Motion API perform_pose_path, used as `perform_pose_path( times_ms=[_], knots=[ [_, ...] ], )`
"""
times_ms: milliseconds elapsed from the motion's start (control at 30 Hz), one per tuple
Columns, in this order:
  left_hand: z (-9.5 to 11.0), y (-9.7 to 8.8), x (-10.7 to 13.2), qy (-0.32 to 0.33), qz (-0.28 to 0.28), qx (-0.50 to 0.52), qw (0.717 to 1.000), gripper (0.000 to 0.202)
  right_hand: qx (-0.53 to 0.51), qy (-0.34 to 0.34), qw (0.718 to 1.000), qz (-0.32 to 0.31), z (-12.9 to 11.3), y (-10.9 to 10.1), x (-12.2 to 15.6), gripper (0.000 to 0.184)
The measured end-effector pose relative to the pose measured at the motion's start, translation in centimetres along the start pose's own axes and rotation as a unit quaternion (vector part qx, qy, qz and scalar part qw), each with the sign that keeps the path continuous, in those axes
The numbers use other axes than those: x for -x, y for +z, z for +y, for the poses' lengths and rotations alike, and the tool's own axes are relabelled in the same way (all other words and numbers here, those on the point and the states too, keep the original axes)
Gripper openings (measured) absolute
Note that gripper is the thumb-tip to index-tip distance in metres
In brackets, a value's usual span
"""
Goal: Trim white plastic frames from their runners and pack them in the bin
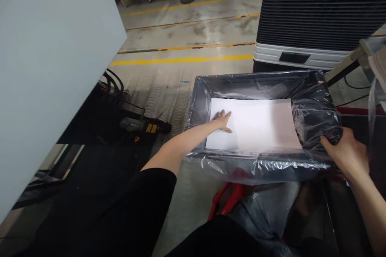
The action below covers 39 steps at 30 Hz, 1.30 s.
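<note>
A dark plastic crate, lined with a clear plastic bag, stands in front of me. Inside it lies a white sheet, paper or thin board, covering much of the bottom. My left hand rests on the sheet's left part with its fingers spread. At the crate's right end, my right hand is wrapped round the rim and the liner, thumb on the inner side. Its other fingers are mostly hidden behind the rim.
A white panel fills the upper left. Behind the crate stands a black ribbed unit with a pale base. Below the crate shows a red plastic frame. Yellow lines cross the floor, and dark machinery sits left.
</note>
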<state>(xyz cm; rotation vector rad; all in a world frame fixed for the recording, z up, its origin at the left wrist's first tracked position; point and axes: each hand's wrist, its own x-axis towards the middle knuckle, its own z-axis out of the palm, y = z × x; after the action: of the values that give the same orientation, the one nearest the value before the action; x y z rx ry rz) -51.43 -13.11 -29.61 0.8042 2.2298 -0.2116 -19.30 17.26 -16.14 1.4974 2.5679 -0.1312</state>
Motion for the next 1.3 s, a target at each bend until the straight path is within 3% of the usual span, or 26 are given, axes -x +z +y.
perform_pose_path(
  times_ms=[233,367,533,767,833,900,1100,1200,1300],
  knots=[
    [-2.3,-1.6,-1.6,-0.070,0.095,0.021,0.993,0.109,0.014,-0.007,1.000,-0.004,0.0,0.0,-0.1,0.069],
    [-3.7,-2.5,-2.3,-0.080,0.097,0.019,0.992,0.095,0.023,0.000,1.000,-0.005,-0.1,0.0,-0.1,0.069],
    [-2.7,-3.1,-3.1,-0.098,0.107,0.000,0.989,0.081,0.015,0.006,1.000,-0.014,-0.1,0.0,-0.3,0.070],
    [-1.1,-4.4,-2.7,-0.083,0.099,-0.010,0.992,0.079,-0.052,-0.003,0.998,0.025,-0.5,-0.2,0.3,0.062],
    [1.0,-4.1,-2.8,-0.047,0.106,-0.013,0.993,0.075,-0.061,-0.013,0.997,0.050,-0.4,0.1,0.4,0.058],
    [4.4,-3.4,-2.9,0.021,0.119,-0.012,0.993,0.073,-0.070,-0.025,0.994,0.082,-0.2,0.4,0.5,0.055],
    [17.5,-1.8,-3.7,0.275,0.164,0.027,0.947,0.066,-0.103,-0.080,0.980,0.151,-0.3,0.3,0.9,0.055],
    [21.7,-2.5,-5.6,0.322,0.202,0.054,0.923,0.054,-0.114,-0.092,0.977,0.156,-0.4,0.2,1.0,0.059],
    [23.4,-3.4,-8.1,0.306,0.241,0.076,0.918,0.056,-0.141,-0.088,0.973,0.161,-0.5,0.2,1.1,0.059]
  ],
)
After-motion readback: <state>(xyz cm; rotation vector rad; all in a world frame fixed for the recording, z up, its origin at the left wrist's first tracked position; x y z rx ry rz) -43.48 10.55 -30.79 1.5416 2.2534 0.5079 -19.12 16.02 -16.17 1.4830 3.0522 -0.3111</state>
